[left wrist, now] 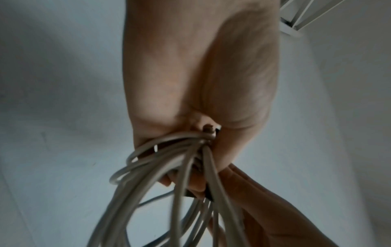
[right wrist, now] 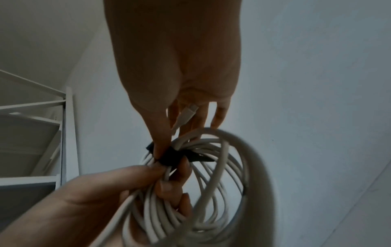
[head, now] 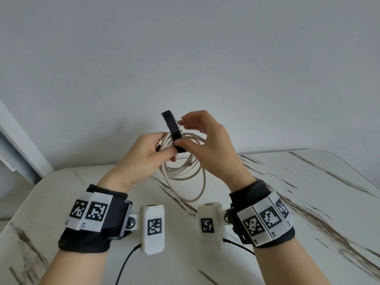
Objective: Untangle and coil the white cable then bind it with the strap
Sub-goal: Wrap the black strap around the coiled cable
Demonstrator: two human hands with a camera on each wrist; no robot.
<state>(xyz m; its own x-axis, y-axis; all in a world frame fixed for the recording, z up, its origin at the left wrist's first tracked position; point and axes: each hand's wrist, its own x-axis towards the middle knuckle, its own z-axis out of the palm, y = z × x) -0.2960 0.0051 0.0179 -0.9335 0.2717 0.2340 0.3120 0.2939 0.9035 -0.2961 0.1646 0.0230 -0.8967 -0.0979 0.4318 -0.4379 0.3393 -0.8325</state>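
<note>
Your left hand (head: 144, 153) grips the gathered side of the white cable (head: 185, 173), fingers curled round the bunched turns, with one metal plug end (head: 158, 145) showing beside your thumb. Your right hand (head: 207, 145) presses its thumb onto the lower end of the black strap (head: 173, 130) where the strap crosses the bunch; its other fingers are loosely spread above, just beside the strap's free end, and grasp nothing that can be seen. In the right wrist view the thumb tip (right wrist: 160, 150) bears on the strap (right wrist: 169, 158) directly against the cable (right wrist: 211, 183).

The coil hangs in the air between your hands, above the table (head: 308, 192) near its far edge; its loose loops droop toward the marble top, though contact cannot be told. The strap's long axis runs up and away from you, roughly across the bunched strands, its free end standing above the bundle. Your right fingers are the nearer to that end, so folding it over the bunch likely falls to them while your left hand steadies the coil. Beyond stands a plain wall (head: 246, 58).
</note>
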